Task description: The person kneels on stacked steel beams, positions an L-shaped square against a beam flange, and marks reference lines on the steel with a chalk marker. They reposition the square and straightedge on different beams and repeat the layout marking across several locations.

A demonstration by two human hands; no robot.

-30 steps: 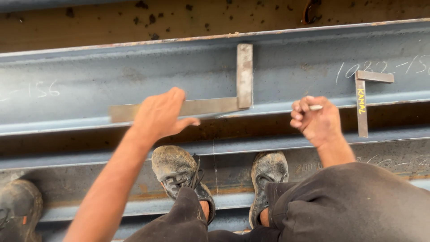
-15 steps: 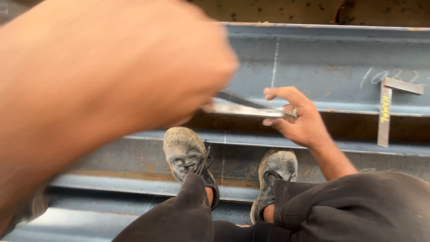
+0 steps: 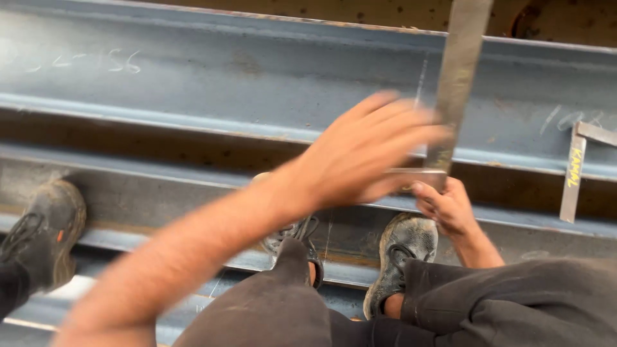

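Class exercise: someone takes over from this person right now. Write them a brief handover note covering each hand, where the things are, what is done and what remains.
Left hand: blurred, raised over the steel square's short arm; contact unclear.
Right hand: at the square's corner, fingers on its edge.
The square's long blade runs up across the blue-grey steel beam. A second square lies on the beam to the right. Both shoes stand on the lower beam.
Done: a chalk line shows beside the blade.
Left: cannot tell from this view.

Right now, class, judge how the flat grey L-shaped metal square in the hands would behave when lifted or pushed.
The flat grey L-shaped metal square probably stays stiff: its blade stands straight. Thin and flat, it likely slides rather than rolls on the blue-grey steel beam. Seemingly light, as the right hand steadies its corner.
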